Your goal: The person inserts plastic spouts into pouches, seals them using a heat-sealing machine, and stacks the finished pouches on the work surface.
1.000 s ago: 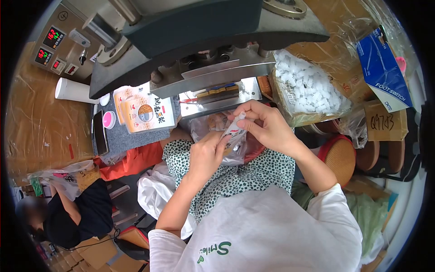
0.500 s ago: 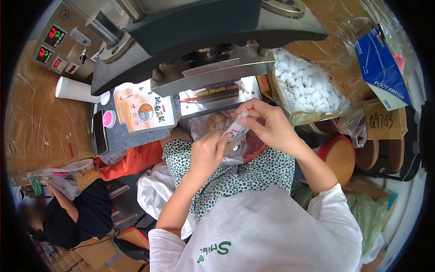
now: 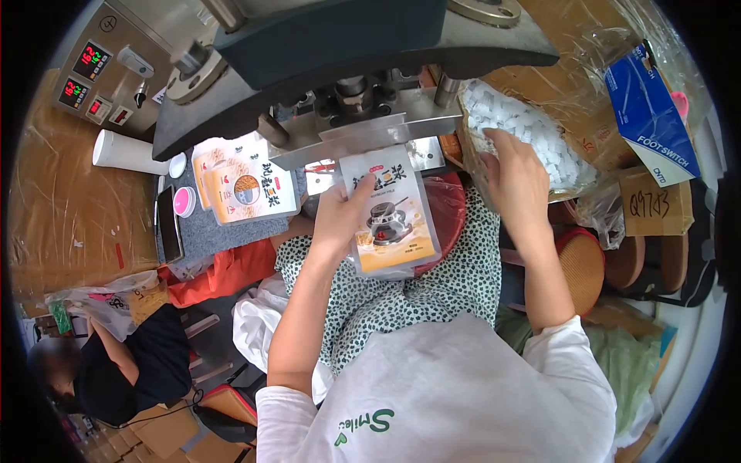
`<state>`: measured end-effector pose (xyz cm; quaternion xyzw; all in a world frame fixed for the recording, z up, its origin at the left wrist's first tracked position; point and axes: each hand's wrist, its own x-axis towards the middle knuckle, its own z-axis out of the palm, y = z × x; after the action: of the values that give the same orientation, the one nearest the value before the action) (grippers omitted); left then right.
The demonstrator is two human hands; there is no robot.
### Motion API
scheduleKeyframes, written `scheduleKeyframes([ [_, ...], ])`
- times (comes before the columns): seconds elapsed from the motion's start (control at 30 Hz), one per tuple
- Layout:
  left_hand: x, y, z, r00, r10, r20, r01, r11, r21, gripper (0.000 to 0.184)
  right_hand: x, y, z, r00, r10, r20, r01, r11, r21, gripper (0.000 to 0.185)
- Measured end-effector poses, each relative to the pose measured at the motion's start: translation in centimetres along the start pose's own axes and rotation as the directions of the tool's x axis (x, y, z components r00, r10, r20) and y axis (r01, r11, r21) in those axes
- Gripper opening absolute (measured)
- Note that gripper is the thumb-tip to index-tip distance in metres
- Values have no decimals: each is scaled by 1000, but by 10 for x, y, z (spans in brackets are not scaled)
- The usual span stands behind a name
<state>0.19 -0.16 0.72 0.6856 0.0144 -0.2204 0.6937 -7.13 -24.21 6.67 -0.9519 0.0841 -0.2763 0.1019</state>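
My left hand [image 3: 340, 220] grips a printed pouch [image 3: 392, 224] along its left side, thumb on its front. The pouch is white and yellow with a drink picture and lies face up, its top edge right by the metal bar [image 3: 363, 137] of a press. My right hand [image 3: 519, 174] is at the left part of a box of small white plastic pieces [image 3: 532, 143]. Its thumb and fingers are apart and bent down towards the pieces; the fingertips are partly hidden. Beneath the pouch, a red round thing [image 3: 451, 220] shows above my lap.
More printed pouches [image 3: 262, 185] lie on a grey mat at the left, near a pink-lidded jar [image 3: 184, 202], a phone [image 3: 170, 224] and a white cylinder [image 3: 127, 150]. A control box [image 3: 100, 69] stands behind them. A blue carton [image 3: 652, 116] is at the right. Another person [image 3: 147, 363] sits at lower left.
The pouch, earlier gathered between both hands, is now spread flat in my left hand. My right hand has let go and moved right to the box. The press bar and its parts have shifted.
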Motion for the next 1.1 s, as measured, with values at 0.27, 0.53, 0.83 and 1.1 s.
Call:
scheduleKeyframes([
  [0.27, -34, -39, -106, 826, 557, 85, -48, -81, 996, 78, 3, 33, 14, 957, -52, 286, 31, 996, 79, 22],
  [0.53, -84, 2, -65, 697, 710, -97, -199, 322, 926, 26, 5, -28, -30, 898, 44, 437, -381, 576, 724, 30],
  [0.83, -94, 27, -32, 743, 654, 143, -396, 257, 881, 33, 5, -73, -4, 832, -551, 64, 338, 595, 729, 23],
  [1.1, -58, 6, -8, 995, 26, 92, -62, 909, 413, 27, 5, -54, 3, 932, -178, 314, -131, 644, 753, 41],
])
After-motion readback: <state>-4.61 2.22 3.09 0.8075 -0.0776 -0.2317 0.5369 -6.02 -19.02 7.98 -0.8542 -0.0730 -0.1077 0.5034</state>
